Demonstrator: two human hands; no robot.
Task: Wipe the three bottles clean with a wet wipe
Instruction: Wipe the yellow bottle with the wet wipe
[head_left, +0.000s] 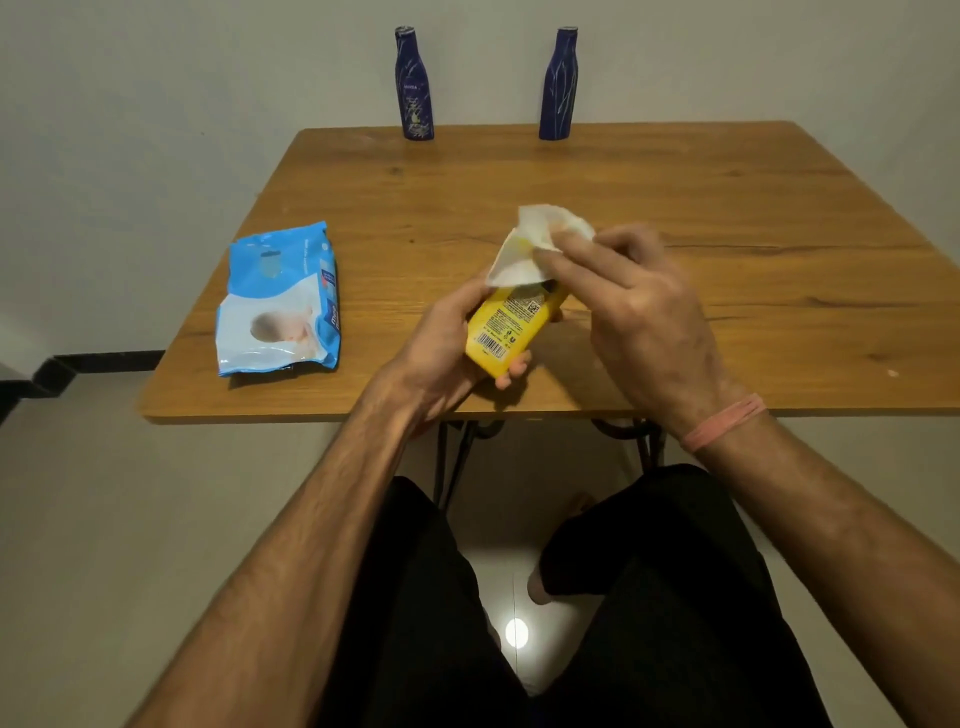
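My left hand grips a yellow bottle by its lower end, tilted above the table's near edge, barcode side up. A white wet wipe is pressed over the bottle's upper end by my right hand, so the cap is hidden. Two dark blue bottles stand upright at the table's far edge against the wall, one to the left and one to the right.
A blue and white pack of wet wipes lies flat on the left part of the wooden table. A pale wall runs right behind the table. My legs and the black table frame show below the near edge.
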